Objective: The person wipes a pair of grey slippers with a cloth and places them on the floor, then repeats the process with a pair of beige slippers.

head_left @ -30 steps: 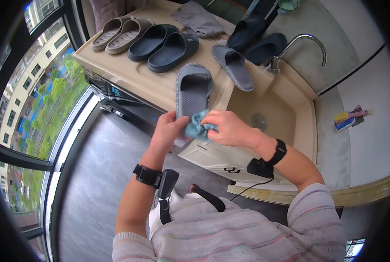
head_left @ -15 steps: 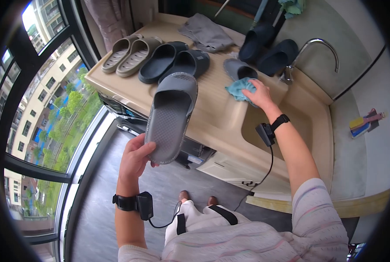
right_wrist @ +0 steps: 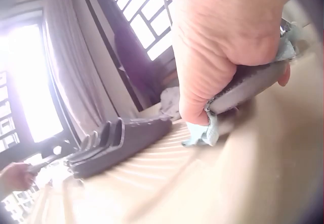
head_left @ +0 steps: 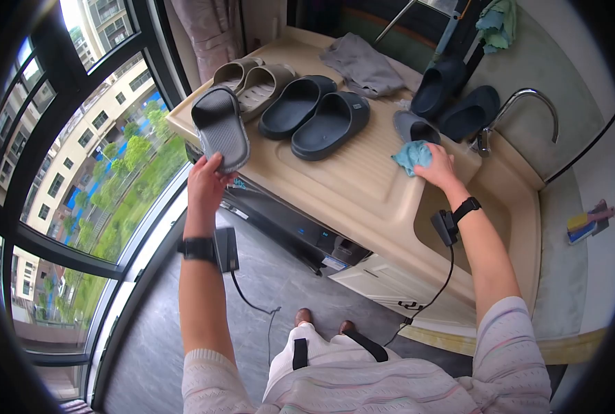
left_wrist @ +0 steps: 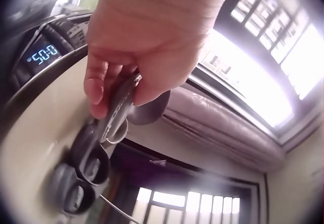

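My left hand (head_left: 207, 185) pinches the heel end of a grey slipper (head_left: 223, 127), thumb on top and fingers beneath. The slipper is held up over the counter's left edge, overlapping a beige pair in the head view. My right hand (head_left: 440, 169) holds a crumpled teal cloth (head_left: 411, 157) at a second grey slipper (head_left: 414, 126) beside the sink. In the right wrist view, this slipper (right_wrist: 248, 90) lies between thumb and fingers, with the cloth bunched around its edge. Its heel part is hidden by hand and cloth in the head view.
Beige slippers (head_left: 263, 90) and a dark navy pair (head_left: 331, 127) stand on the counter (head_left: 335, 179). Another dark pair (head_left: 469, 114) leans near the faucet (head_left: 552, 114). Behind lies a grey cloth (head_left: 363, 65). The sink (head_left: 487, 207) is at right, windows at left.
My left hand has carried the grey slipper away from the cloth, left and forward to the counter's left end. My right hand has moved with the cloth to the other grey slipper.
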